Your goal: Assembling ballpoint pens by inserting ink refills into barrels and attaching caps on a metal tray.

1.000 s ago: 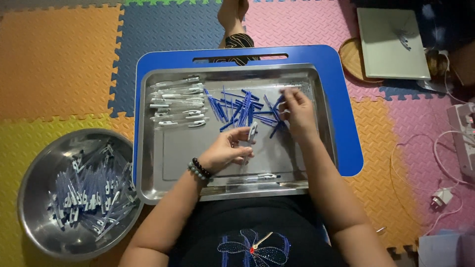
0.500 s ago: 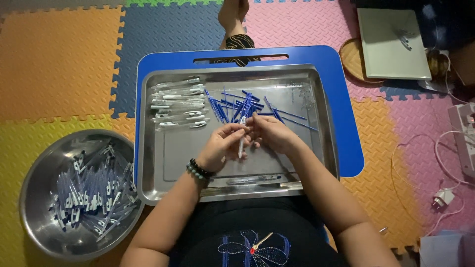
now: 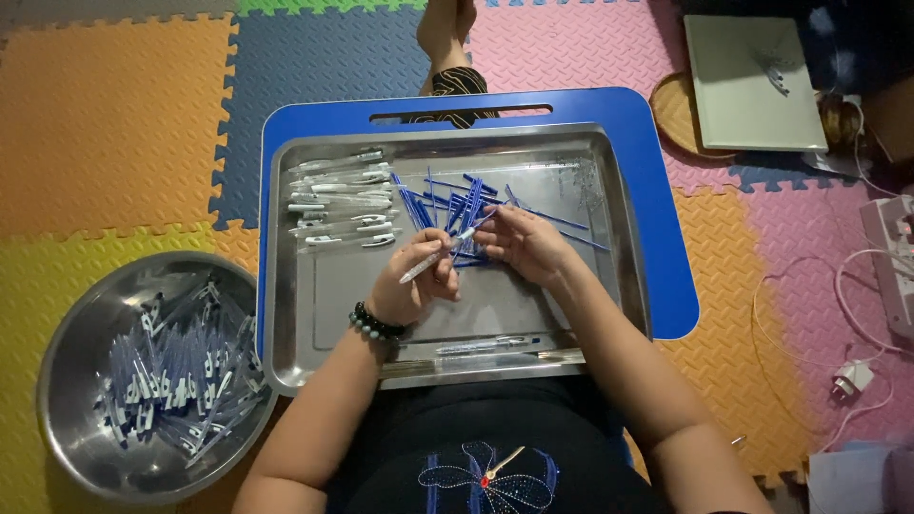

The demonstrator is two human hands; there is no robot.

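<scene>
Your left hand (image 3: 411, 286) is closed around a clear pen barrel (image 3: 433, 259), held over the middle of the steel tray (image 3: 314, 314). Your right hand (image 3: 519, 243) pinches a blue refill (image 3: 476, 227) at the barrel's upper end, so this looks like the insertion step; next the refill needs lining up straight with the bore. Loose blue refills (image 3: 447, 205) lie just beyond your fingers, empty barrels (image 3: 338, 205) at the tray's upper left. A round bowl (image 3: 67, 381) of finished pens sits on the foam mat (image 3: 114, 114), well clear.
</scene>
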